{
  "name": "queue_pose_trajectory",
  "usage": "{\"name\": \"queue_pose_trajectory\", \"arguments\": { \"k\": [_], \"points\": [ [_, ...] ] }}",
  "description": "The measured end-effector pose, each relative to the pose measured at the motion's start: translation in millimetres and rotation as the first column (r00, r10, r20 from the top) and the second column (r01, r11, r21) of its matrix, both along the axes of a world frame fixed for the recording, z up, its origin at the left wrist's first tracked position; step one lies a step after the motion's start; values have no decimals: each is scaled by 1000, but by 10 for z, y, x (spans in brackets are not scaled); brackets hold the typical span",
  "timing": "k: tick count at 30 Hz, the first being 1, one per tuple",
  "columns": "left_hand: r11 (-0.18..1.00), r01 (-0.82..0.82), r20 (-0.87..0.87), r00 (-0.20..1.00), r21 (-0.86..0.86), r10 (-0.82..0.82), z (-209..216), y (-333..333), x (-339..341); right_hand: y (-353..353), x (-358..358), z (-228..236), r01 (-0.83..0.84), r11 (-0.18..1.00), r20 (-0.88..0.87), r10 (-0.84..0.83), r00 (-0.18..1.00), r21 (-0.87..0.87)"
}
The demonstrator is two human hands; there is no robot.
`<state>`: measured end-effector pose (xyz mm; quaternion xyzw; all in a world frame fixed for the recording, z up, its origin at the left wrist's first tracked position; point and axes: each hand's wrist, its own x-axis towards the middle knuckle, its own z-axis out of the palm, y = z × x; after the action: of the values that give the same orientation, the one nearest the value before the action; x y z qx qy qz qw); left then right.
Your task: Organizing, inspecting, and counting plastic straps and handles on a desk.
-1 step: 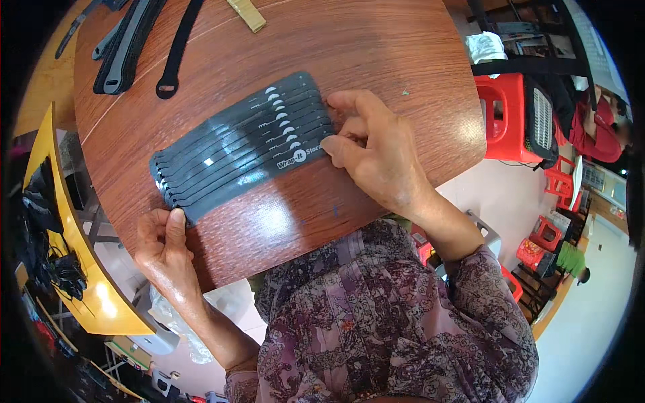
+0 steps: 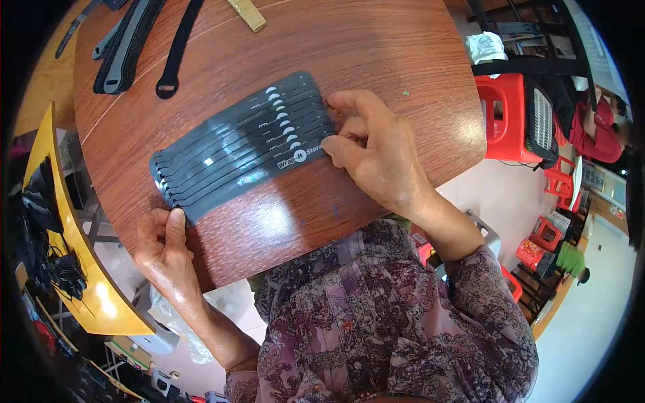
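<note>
On round table [image 2: 403,60], both hands' fingertips unchanged, pressing opposite ends of black straps [image 2: 242,144].

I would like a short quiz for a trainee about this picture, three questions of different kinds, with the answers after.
1. True or false: the black straps lie side by side in a flat row on the wooden table.
2. Which hand touches the end of the row nearest the table's edge? A. left hand B. right hand C. neither
3. Fill in: the plastic stool beside the table is ____ in colour.

Key:
1. True.
2. A. The left hand's fingers rest at that end; the right hand's fingertips press the other end.
3. Red.
</note>
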<state>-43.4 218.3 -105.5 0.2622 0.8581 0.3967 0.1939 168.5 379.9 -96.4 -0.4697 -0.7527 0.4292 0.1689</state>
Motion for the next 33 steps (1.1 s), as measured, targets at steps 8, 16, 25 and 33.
{"name": "queue_pose_trajectory", "arguments": {
  "k": [8,16,25,33],
  "points": [
    [1000,-7,7,1000,-3,7,-10,-10,-15,-1,-23,3,9,1000,18,-9,1000,-15],
    [999,-12,-7,1000,-32,12,-2,-5,-20,-4,-36,-16,10,999,34,-12,999,39],
    [1000,-19,-16,1000,-24,19,-7,-8,-27,-10,-52,-49,1,998,47,-4,999,65],
    [998,-24,-16,1000,-56,23,28,15,-29,-21,-29,-37,4,996,67,-10,998,91]
  ]
}}
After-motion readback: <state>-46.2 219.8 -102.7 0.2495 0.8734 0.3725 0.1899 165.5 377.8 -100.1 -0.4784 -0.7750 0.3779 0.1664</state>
